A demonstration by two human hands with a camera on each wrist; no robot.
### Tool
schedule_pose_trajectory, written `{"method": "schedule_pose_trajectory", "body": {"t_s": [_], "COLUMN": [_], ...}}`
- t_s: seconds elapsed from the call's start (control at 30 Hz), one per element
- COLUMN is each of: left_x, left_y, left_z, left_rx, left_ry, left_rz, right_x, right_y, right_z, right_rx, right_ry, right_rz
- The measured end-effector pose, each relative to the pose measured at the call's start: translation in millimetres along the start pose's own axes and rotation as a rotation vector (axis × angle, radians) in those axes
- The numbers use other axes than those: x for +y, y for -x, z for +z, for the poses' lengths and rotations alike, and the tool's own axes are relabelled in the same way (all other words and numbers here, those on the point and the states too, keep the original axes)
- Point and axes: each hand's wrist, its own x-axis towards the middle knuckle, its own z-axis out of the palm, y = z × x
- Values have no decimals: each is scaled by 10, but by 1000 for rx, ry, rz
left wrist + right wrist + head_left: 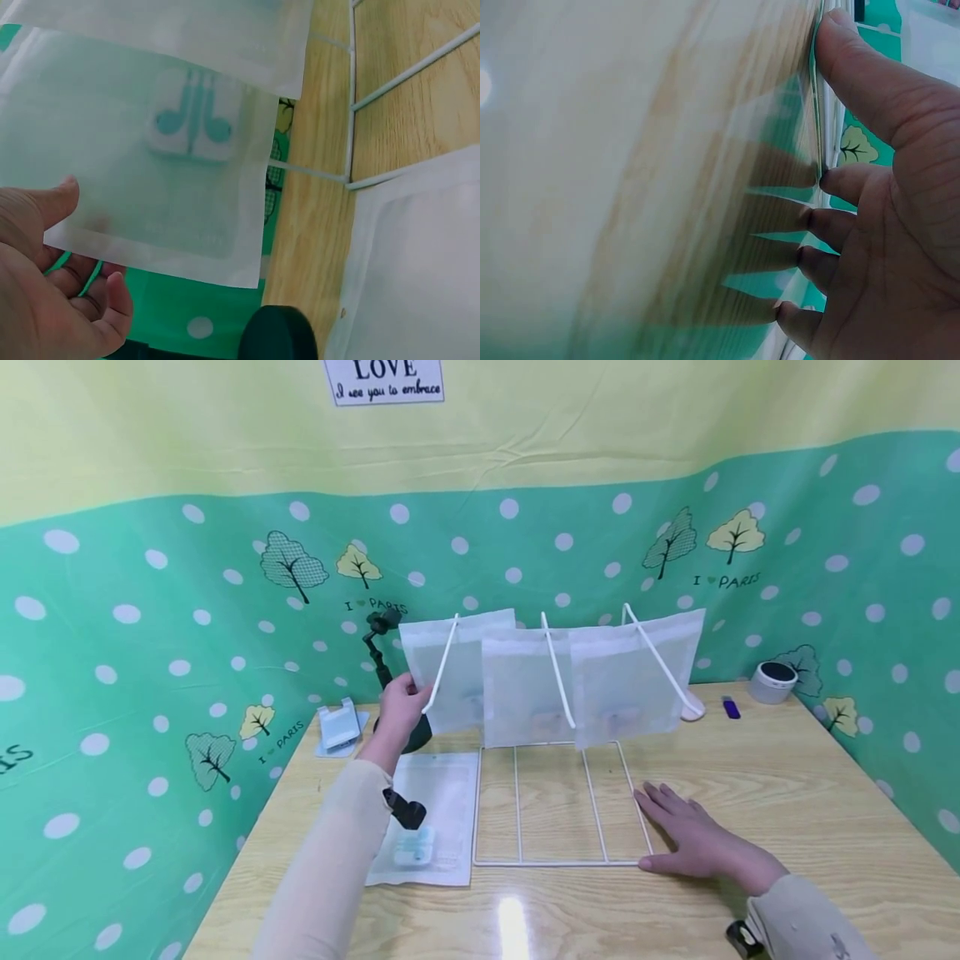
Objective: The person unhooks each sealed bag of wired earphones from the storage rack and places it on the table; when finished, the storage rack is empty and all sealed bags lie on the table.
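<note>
A white wire rack stands on the table, and translucent pouches hang in its upright slots. My left hand pinches the outer edge of the leftmost pouch, thumb on its near face and fingers behind. Through that pouch, in the left wrist view, earphones in a clear case show. The middle pouch and the right pouch overlap beside it. My right hand rests with its fingers spread at the rack's right front corner, fingertips down on the tabletop, thumb by the base wire.
Another pouch lies flat left of the rack, with a small case in it. Behind my left hand stands a black jointed stand. A light-blue holder sits back left; a purple USB stick and white round device back right.
</note>
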Motion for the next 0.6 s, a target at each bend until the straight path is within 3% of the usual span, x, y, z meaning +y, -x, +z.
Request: {"method": "schedule_pose_trajectory", "body": {"t_s": [0.23, 0.6], "left_x": [-35, -178], "left_y": [97, 268], "left_z": [-4, 25], "left_rx": [-45, -71], "left_ry": [115, 145], "left_rz": [-71, 11], "right_x": [-1, -12], "right_y": [-3, -8], "right_z": [-1, 5], "right_rx": [-2, -10], "right_ry": [-7, -1], "right_rz": [6, 26]}}
